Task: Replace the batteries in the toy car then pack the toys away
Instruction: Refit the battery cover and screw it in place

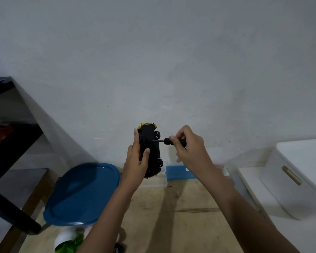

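Observation:
A yellow toy car (151, 143) with a black underside is held upright in the air, underside facing me, wheels on the right. My left hand (137, 159) grips it along its left side, thumb on the underside. My right hand (188, 145) is closed around a small black screwdriver (164, 141). The screwdriver lies level, its tip touching the middle of the car's underside.
A wooden table (171, 216) lies below. On it stand a tub with a blue lid (82, 194) at left, a clear box with a blue pad (179, 172) by the wall, and a white storage bin (290, 179) at right. Toys (69, 241) sit near the front edge. A dark shelf frame (7, 125) rises at left.

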The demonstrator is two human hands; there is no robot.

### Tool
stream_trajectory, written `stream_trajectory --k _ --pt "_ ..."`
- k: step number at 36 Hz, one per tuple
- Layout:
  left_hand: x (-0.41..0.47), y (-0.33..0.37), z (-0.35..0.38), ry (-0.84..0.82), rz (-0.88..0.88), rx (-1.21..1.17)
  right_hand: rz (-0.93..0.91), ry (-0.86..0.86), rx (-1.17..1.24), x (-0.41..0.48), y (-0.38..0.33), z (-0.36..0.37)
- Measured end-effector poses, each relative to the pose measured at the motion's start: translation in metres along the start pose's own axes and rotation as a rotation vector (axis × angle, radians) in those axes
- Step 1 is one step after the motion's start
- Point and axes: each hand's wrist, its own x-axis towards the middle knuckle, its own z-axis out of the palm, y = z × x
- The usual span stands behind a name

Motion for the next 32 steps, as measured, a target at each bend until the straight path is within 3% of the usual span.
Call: stream_trajectory --k 7,11,16,20,23,27,32 --pt "0.002 -0.005 -0.001 0.004 0.01 -0.027 -0.022 -0.065 0.005 0.0 0.003 0.0" --pt "0.0 -0.003 0.001 -0.015 0.013 -0.048 -0.012 0.029 0.066 0.0 0.0 0.0" --pt "0.002 -0.008 0.002 -0.019 0.031 -0.041 -0.013 -0.051 0.022 0.004 0.002 -0.005" --pt "0.0 -0.007 0.004 -0.036 0.028 -0.05 -0.002 0.037 0.038 0.003 0.003 -0.005" --pt "0.001 -0.011 0.004 -0.021 0.022 -0.072 -0.057 -0.042 -0.014 0.002 0.004 -0.005" --pt "0.0 -0.013 0.004 -0.022 0.024 -0.08 0.047 -0.07 0.007 0.002 0.0 -0.008" --pt "0.0 -0.012 0.002 -0.011 0.027 -0.097 -0.076 -0.107 -0.026 0.001 0.002 -0.006"
